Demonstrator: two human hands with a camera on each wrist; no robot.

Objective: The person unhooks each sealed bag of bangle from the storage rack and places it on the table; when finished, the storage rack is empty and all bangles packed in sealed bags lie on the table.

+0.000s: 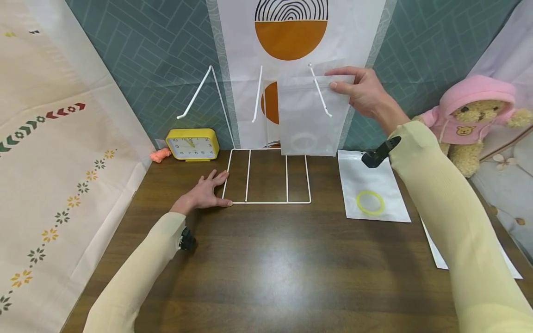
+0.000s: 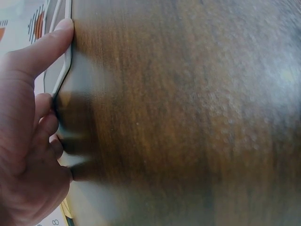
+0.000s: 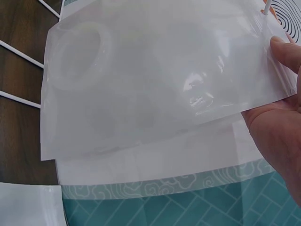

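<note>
A white wire display rack (image 1: 270, 202) stands on the brown table, with slanted prongs at its top. My left hand (image 1: 206, 192) rests at the base's front left corner, fingers spread and the thumb (image 2: 65, 30) touching the wire. With thumb and fingers, my right hand (image 1: 366, 90) pinches the top right edge of a translucent white zip bag (image 1: 308, 122). The bag hangs upright at the right prong (image 1: 319, 92); whether the prong passes through it I cannot tell. A pale ring shape (image 3: 96, 66) shows near the bag's bottom.
Right of the rack lies a white bag (image 1: 354, 171) with a yellow ring (image 1: 358, 202). Another white item (image 1: 435, 249) is partly under my right forearm. A yellow clock (image 1: 192, 144) and an orange object (image 1: 160, 155) stand left. A teddy bear (image 1: 462, 162) sits right.
</note>
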